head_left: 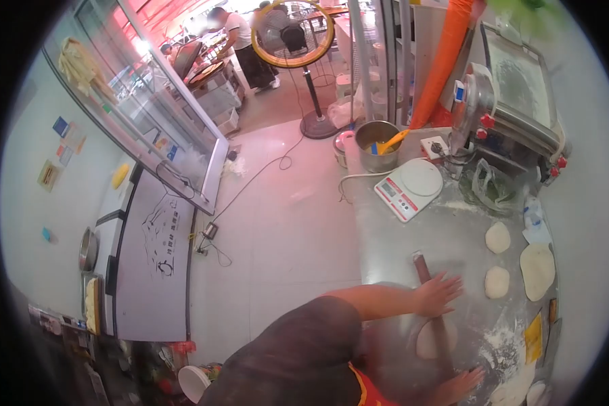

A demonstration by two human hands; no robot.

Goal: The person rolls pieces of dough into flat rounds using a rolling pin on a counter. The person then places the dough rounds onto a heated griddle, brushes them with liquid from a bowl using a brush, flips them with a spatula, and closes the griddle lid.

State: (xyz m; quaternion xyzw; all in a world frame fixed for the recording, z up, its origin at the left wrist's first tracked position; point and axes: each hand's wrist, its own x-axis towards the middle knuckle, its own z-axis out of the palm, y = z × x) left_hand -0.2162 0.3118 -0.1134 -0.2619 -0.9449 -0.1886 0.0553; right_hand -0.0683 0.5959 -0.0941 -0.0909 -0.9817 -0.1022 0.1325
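Observation:
A wooden rolling pin [440, 338] lies across a flat round of dough [426, 340] on the metal worktop. My left hand [438, 295] rests over the pin's far part, fingers stretched out and spread, palm pressing on it. At the near end is my right hand [461, 386], with its fingers also extended; it is a little blurred and its palm contact is partly hidden. Two small dough rounds [498, 238] [497, 282] sit beyond the pin, beside a larger flattened piece of dough [537, 272]. Loose flour [504, 348] is scattered close to my right hand.
On the worktop stand a white kitchen scale [409, 189], a metal pot [379, 146] with an orange-handled tool, a plastic bag [487, 188] and a dough-rolling machine [514, 108]. A floor fan [293, 37] stands by the doorway, its cord crossing the floor. People are outside.

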